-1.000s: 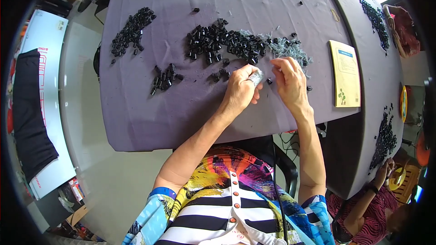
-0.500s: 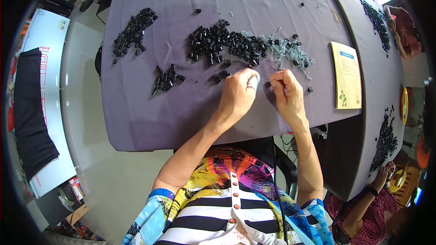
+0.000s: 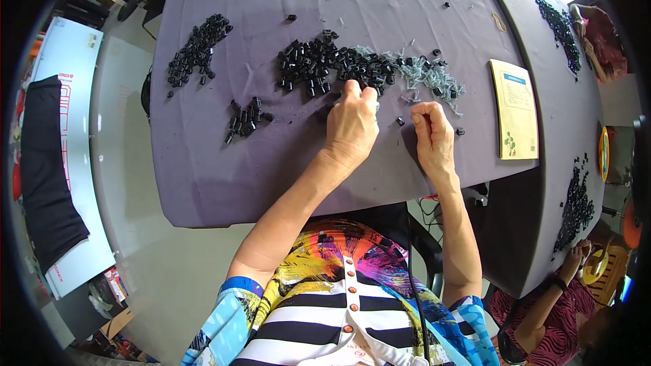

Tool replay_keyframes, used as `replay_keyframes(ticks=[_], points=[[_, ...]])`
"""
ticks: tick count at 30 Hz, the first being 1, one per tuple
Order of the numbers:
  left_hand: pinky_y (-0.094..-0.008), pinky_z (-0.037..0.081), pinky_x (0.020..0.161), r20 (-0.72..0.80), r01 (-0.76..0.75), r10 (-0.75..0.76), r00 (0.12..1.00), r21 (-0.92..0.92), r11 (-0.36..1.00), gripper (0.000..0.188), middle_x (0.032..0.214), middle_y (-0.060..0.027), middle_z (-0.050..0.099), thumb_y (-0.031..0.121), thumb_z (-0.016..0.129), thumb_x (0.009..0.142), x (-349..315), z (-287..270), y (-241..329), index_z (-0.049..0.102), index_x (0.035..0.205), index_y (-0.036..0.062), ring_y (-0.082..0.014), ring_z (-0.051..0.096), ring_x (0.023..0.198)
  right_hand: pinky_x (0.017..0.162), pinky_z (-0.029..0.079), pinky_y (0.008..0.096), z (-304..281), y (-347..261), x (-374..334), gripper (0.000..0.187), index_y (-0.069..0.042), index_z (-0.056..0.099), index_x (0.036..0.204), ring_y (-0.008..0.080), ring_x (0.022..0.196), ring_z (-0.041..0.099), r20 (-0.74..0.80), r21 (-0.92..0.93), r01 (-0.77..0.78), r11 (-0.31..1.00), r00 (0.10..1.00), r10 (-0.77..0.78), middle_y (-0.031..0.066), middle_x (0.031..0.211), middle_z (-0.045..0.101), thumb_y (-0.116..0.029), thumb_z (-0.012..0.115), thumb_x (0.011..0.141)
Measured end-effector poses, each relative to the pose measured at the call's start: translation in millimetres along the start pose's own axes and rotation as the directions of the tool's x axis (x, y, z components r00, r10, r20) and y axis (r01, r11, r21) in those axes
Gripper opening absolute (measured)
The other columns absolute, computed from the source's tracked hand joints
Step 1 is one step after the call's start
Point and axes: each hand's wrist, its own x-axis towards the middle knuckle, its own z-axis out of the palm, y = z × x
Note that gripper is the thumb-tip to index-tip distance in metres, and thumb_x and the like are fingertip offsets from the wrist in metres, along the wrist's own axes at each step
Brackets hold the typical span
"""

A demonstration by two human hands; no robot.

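Note:
My left hand (image 3: 352, 124) reaches to the near edge of a heap of small black cylindrical caps (image 3: 308, 64). Its fingers are curled and the fingertips are bent down out of sight, so what they pinch cannot be made out. Thumb against fingers, my right hand (image 3: 434, 137) is closed just above the cloth, and anything in it is hidden. A single black cap (image 3: 400, 121) lies just left of the right fingertips. Small clear grey plastic pins (image 3: 434, 81) are strewn at the heap's right side, beyond the right hand.
A smaller cluster of caps (image 3: 247, 120) and a larger pile (image 3: 200, 51) lie to the left on the grey tablecloth (image 3: 224, 183). A yellow booklet (image 3: 517, 112) is at the right. Another person's hands (image 3: 576, 257) are by a cap pile (image 3: 576, 207) at the far right.
My left hand has moved forward and left to the heap's near edge. My right hand has drawn slightly away from the single cap, now apart from its fingertips.

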Motion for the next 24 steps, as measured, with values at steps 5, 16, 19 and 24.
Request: replay_keyframes(ticks=[5,16,19,24], points=[[-0.0419,0.053,0.060,-0.060,-0.055,0.055,0.997,-0.009,0.998,0.005,0.089,-0.0195,0.051,0.002,0.056,0.081,-4.0,4.0,-2.0,0.053,0.085,0.0003,-0.0357,0.063,0.070,0.063,0.045,0.0271,-0.1,-11.6,-1.5,0.004,-0.001,0.054,0.093,0.0157,0.064,0.051,0.008,-0.033,0.009,0.999,1.000,-0.009,0.0081,0.077,0.054,-0.002,0.054,0.089],[-0.0261,0.047,0.046,0.538,0.518,-0.215,0.815,-0.843,-0.143,0.010,0.074,-0.0066,0.061,0.005,0.046,0.094,-27.7,-19.0,-10.1,0.056,0.093,0.0010,-0.0137,0.058,0.056,0.065,0.045,0.0206,32.6,-34.8,-13.5,0.005,-0.001,0.056,0.094,0.0060,0.073,0.054,0.134,0.434,-0.176,0.884,0.982,0.130,0.0004,0.084,0.056,0.001,0.056,0.090],[-0.0278,0.053,0.051,0.504,0.495,-0.216,0.836,-0.863,-0.098,0.012,0.079,-0.0086,0.064,0.006,0.047,0.094,-30.9,-21.5,-13.7,0.057,0.097,-0.0004,-0.0156,0.063,0.062,0.070,0.043,0.0188,37.8,-35.3,-14.4,0.007,-0.001,0.057,0.095,0.0047,0.077,0.052,0.156,0.430,-0.154,0.890,0.983,0.094,-0.0011,0.087,0.055,0.004,0.055,0.090],[-0.0296,0.059,0.060,0.433,0.452,-0.222,0.874,-0.891,0.040,0.016,0.085,-0.0104,0.066,0.002,0.051,0.092,-39.3,-19.0,-18.2,0.060,0.103,-0.0028,-0.0175,0.067,0.071,0.070,0.042,0.0184,42.1,-29.6,-13.2,0.007,-0.001,0.057,0.093,0.0043,0.078,0.051,0.155,0.409,-0.125,0.904,0.986,0.066,-0.0015,0.087,0.054,0.005,0.054,0.090]])
